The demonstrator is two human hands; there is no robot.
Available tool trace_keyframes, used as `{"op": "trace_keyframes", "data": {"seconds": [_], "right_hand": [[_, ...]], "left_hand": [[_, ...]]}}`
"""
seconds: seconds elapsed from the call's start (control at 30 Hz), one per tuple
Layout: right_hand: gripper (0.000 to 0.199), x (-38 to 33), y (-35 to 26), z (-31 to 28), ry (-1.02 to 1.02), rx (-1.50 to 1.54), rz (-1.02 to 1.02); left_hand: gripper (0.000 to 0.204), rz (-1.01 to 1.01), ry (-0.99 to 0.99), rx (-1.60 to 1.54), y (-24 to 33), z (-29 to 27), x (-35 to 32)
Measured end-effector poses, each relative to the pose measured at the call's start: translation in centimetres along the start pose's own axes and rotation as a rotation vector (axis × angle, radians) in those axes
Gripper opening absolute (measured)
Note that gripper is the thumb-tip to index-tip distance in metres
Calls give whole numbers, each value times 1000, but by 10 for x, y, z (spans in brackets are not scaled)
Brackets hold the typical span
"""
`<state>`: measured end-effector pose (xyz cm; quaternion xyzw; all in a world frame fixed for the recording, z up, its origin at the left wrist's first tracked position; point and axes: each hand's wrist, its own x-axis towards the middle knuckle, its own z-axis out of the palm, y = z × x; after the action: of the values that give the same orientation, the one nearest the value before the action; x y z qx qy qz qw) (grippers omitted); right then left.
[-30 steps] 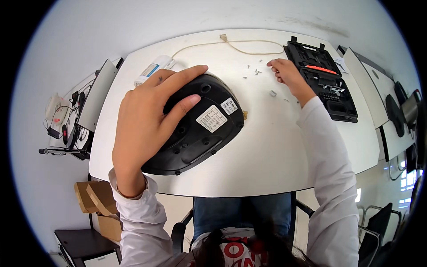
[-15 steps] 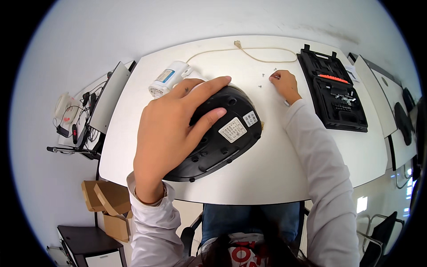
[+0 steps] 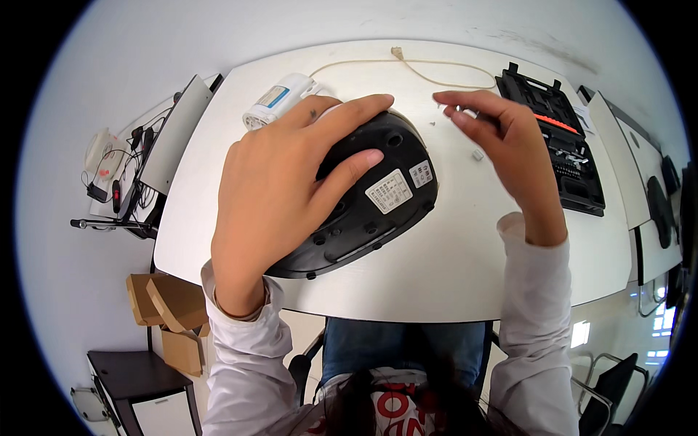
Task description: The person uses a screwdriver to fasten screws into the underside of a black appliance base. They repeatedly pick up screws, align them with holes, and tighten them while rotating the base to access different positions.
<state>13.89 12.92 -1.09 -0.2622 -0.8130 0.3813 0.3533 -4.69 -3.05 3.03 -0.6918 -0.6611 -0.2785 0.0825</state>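
My left hand (image 3: 280, 182) is spread over a tipped appliance and grips its black base (image 3: 349, 240), thumb on the underside and fingers over the far edge. Pale labels and several round holes show on that underside. Beyond it lies a white cylindrical housing (image 3: 280, 100) with a blue and white label, part of it hidden by my hand. To the right, my right hand (image 3: 502, 134) is raised with thumb and forefinger drawn together; what they hold, if anything, is too small to make out. Just below its fingertips a small screw (image 3: 432, 123) lies on the white table (image 3: 451, 254).
A small silvery piece (image 3: 478, 155) lies beside my right hand. An open black tool case (image 3: 582, 190) with bits stands on the right. A beige power cord (image 3: 451, 63) loops along the far edge. Cardboard boxes (image 3: 182, 352) sit on the left below the table.
My right hand has lifted off the table by the screws and drawn back toward me, uncovering the small silvery piece. My left hand keeps its hold on the base. The whole view has shifted slightly.
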Motion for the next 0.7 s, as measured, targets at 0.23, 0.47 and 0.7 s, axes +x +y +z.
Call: {"op": "trace_keyframes", "data": {"seconds": [0.23, 0.47, 0.7], "right_hand": [[23, -32, -25, 18, 69, 126, -202], [25, -35, -27, 23, 219, -214, -378], [16, -41, -35, 28, 252, -78, -216]], "left_hand": [[38, 8, 1, -6, 2, -1, 3], [39, 19, 17, -11, 0, -1, 1], [39, 4, 6, -8, 0, 0, 1]]}}
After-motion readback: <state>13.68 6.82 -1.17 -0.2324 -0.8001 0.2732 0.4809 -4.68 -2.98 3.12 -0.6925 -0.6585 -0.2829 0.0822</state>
